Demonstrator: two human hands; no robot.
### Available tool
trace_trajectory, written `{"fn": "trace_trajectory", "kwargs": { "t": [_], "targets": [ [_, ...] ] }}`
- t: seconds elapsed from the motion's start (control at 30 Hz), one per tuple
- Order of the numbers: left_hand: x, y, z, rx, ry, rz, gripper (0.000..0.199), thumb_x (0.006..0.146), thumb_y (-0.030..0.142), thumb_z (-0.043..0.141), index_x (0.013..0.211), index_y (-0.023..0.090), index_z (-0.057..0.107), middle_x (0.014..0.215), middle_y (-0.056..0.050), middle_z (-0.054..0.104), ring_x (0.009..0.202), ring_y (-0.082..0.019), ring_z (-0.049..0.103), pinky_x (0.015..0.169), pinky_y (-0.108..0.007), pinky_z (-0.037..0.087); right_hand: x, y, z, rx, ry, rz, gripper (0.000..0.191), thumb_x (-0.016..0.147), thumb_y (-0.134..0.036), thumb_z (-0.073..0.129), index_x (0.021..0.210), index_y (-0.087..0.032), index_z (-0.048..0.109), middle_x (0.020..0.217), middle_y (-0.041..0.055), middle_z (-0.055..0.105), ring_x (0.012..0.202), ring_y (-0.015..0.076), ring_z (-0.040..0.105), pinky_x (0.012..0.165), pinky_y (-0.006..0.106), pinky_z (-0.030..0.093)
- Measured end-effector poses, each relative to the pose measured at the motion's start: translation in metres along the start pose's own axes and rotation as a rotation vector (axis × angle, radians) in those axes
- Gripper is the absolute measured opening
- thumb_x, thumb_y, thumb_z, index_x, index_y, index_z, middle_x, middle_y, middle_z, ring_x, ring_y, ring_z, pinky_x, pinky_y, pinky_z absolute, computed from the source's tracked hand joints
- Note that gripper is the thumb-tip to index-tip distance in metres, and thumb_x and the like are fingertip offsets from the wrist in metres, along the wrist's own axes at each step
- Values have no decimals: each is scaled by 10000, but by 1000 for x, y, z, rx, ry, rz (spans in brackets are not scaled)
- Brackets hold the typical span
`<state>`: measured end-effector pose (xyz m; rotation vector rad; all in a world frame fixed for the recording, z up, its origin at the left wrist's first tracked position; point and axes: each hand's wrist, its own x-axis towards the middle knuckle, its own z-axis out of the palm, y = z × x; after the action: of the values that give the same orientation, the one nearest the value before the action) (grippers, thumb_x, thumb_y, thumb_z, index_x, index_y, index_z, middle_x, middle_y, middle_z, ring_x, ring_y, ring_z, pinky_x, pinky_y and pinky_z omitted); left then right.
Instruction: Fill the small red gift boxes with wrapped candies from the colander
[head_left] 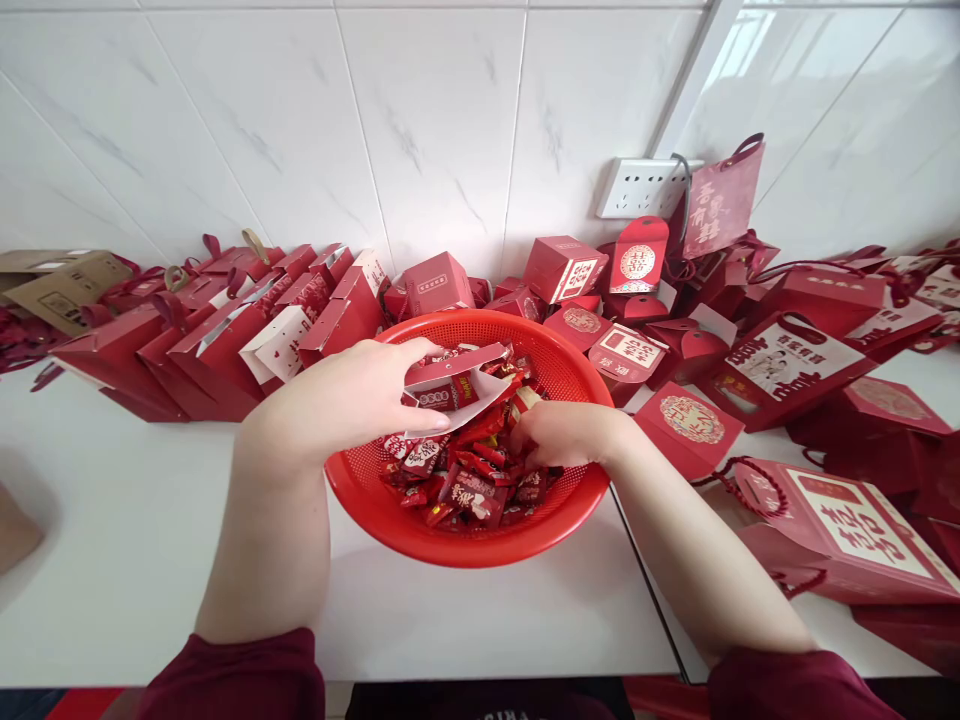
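Note:
A red plastic basket [480, 555] with perforated sides stands on the table in front of me, holding many wrapped candies [472, 490] in red and dark red. My left hand [382, 390] grips a small red gift box [457, 365] with a white inside, its open top tilted over the basket. Some wrapped pieces show within the box. To the right, my right hand [562, 432] is down among the candies, its fingers bent and partly hidden. A pale wrapped piece lies by those fingertips; what the fingers hold, if anything, I cannot make out.
Rows of red gift bags [217, 350] stand at the left by the tiled wall. More red boxes [690, 425] and handled bags [847, 520] crowd the right side. A power strip [649, 188] is on the wall. The white table [480, 620] has a dark seam right of the basket.

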<state>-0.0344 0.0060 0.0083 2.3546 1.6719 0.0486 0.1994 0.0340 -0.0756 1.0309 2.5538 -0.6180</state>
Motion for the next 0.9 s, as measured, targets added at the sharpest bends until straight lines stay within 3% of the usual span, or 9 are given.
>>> {"fn": "trace_trajectory", "kwargs": {
  "t": [0.2,0.33,0.43,0.53,0.63,0.77,0.9],
  "targets": [
    [0,-9,-3,-46,-50,46,777,664,610,754,1376,401,525,1175,1,718,928,-257,698,629,-260,470,3,5,3,9,-63,-63,254,771,-152,641,978,-206,776,892,47,745,784,201,653,677,269,453],
    [4,-16,-2,-46,-92,58,860,668,645,745,1440,377,476,1321,-22,653,1061,-268,669,741,-268,499,3,4,4,8,-68,-64,294,756,-162,629,1017,-193,760,896,58,736,780,207,644,653,272,441],
    [7,-17,-3,-27,-68,40,841,674,705,706,1413,351,516,1328,-33,647,1082,-278,657,767,-280,494,3,6,4,19,-108,-80,221,754,-198,623,929,-176,757,798,46,720,694,192,613,575,271,408],
    [7,-18,-7,28,20,4,689,736,714,643,1312,337,608,1181,-26,715,973,-268,679,724,-296,476,3,8,3,42,-130,-101,173,764,-238,615,858,-171,745,744,34,706,655,178,594,547,269,390],
    [4,-19,-10,64,149,-62,563,794,676,605,1235,328,655,1049,-25,750,888,-268,687,712,-324,473,3,9,3,62,-104,-96,221,760,-250,623,935,-174,734,871,41,738,730,184,627,576,261,406],
    [0,-19,-10,-10,266,-111,520,800,663,611,1186,320,671,1055,-31,752,913,-280,698,751,-360,510,1,7,3,132,-100,-103,255,737,-217,634,981,-185,699,984,38,750,842,201,656,628,258,430],
    [3,-18,-8,-42,344,-104,443,861,606,579,1185,315,659,1109,-36,744,993,-306,691,813,-420,527,-3,6,-1,270,-60,-151,231,736,-209,671,966,-185,659,971,38,753,853,206,662,695,272,456]
  ]
}}
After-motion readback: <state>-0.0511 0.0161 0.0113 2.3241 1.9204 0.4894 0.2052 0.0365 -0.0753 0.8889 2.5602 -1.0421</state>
